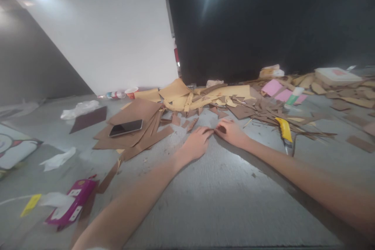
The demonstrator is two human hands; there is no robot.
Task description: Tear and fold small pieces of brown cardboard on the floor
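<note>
While both forearms stretch forward over a grey worktop (222,207), the left hand (195,144) and the right hand (231,132) meet at the fingertips in front of a bank of cut scraps. The right grip is narrow, thumb and forefinger bent into a small loop and pinched at the tips on a brown sliver (212,129), which sits between the two hands, too small and blurred for its shape to be told. The left grip is harder to read: its fingers point toward the right hand with their tips at the sliver, but whether they close on it cannot be told. The left hand is turned back upward, low over the worktop, its forearm running in from the lower left; the right forearm slants in from the lower right above its own shadow.

Just beyond the fingers lies a brown scrap (192,124). To the left, a phone (125,127) rests on a stack of brown sheets (134,111), with a purple tissue pack (81,192) nearer the person. To the right, a yellow-handled cutter (284,129) lies by a heap of brown strips (263,115), with pink paper (272,87) farther back.
</note>
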